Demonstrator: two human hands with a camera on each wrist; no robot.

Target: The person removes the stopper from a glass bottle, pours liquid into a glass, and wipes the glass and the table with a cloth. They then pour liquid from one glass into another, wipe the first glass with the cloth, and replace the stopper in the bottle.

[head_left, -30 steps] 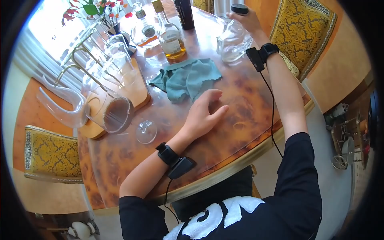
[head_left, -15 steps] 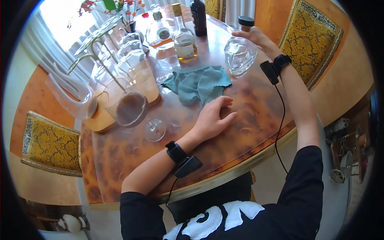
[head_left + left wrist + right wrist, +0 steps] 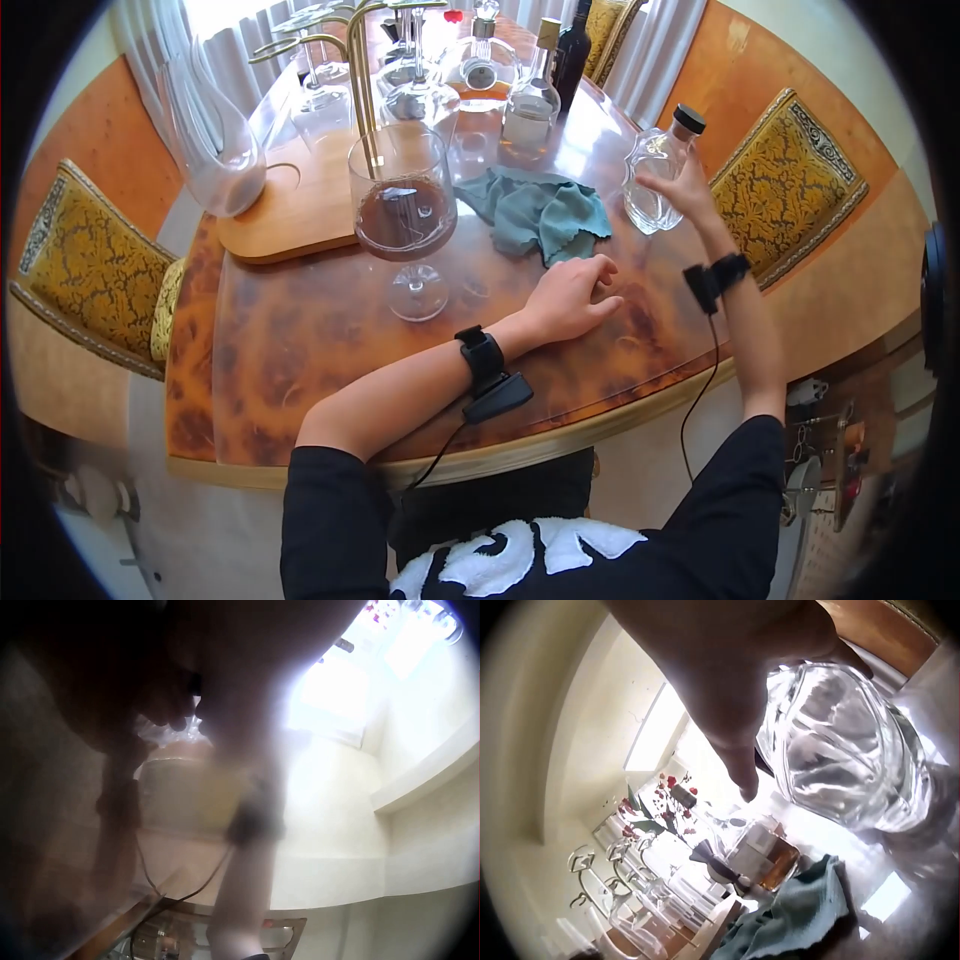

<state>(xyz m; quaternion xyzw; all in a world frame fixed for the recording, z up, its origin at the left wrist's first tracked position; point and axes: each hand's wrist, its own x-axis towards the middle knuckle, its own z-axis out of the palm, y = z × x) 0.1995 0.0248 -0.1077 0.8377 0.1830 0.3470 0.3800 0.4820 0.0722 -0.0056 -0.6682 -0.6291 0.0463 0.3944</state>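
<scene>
My right hand (image 3: 690, 190) grips a clear, faceted glass bottle (image 3: 650, 185) with a black stopper (image 3: 689, 120), held slightly tilted at the table's right side. In the right wrist view, fingers and thumb curl around the upper part of the bottle (image 3: 832, 750), and no coloured liquid shows inside it. My left hand (image 3: 570, 300) rests on the tabletop, fingers relaxed and holding nothing. Just beyond its fingertips lies a crumpled teal cloth (image 3: 545, 215). Left of that hand stands a stemmed glass (image 3: 405, 215) with a brownish tint in its bowl. The left wrist view is dark and blurred.
A wooden board (image 3: 300, 215) carries a brass glass rack (image 3: 362, 90) with upside-down stemware. A curved decanter (image 3: 215, 150) stands at its left. Farther back are an amber-filled decanter (image 3: 480, 75), a labelled bottle (image 3: 530, 115) and a dark bottle (image 3: 572, 60). Patterned chairs (image 3: 785, 190) flank the table.
My right hand has brought the glass bottle nearer, its stopper now leaning right, and the grip has moved from neck towards body. The left hand stays by the cloth; the head view has shifted.
</scene>
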